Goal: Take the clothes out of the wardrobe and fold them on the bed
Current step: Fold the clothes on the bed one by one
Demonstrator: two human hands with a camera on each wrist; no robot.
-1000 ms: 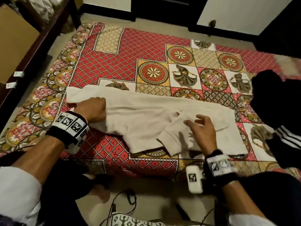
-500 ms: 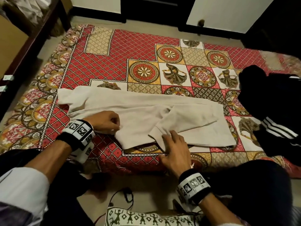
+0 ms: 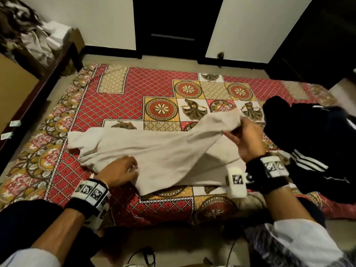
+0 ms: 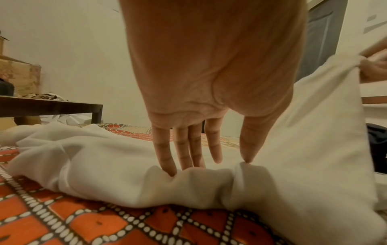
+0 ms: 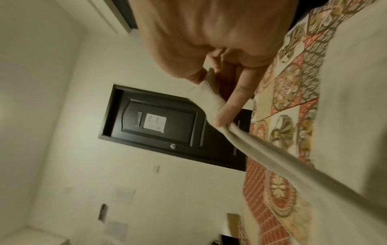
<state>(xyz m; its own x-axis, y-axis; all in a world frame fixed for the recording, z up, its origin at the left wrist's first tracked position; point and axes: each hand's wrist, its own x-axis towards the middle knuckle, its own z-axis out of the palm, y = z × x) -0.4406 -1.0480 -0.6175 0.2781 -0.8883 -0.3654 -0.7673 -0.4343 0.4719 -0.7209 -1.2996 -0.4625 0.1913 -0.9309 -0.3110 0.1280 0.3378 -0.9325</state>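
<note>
Head: the sleeve (image 3: pixel 217 130), flat on the bed (image 3: pixel 107 105) a second ago, is now lifted by the right hand (image 3: pixel 244 139); folding is underway. Left wrist: straight fingers (image 4: pixel 167 159) of the left hand (image 4: pixel 209 74) press the shirt (image 4: pixel 125 174). Right wrist: the cuff (image 5: pixel 211 99) is pinched.

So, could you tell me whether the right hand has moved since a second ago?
Yes. The right hand has lifted the beige garment's end up and rightward, away from the bed's near edge, toward the black clothes.
</note>
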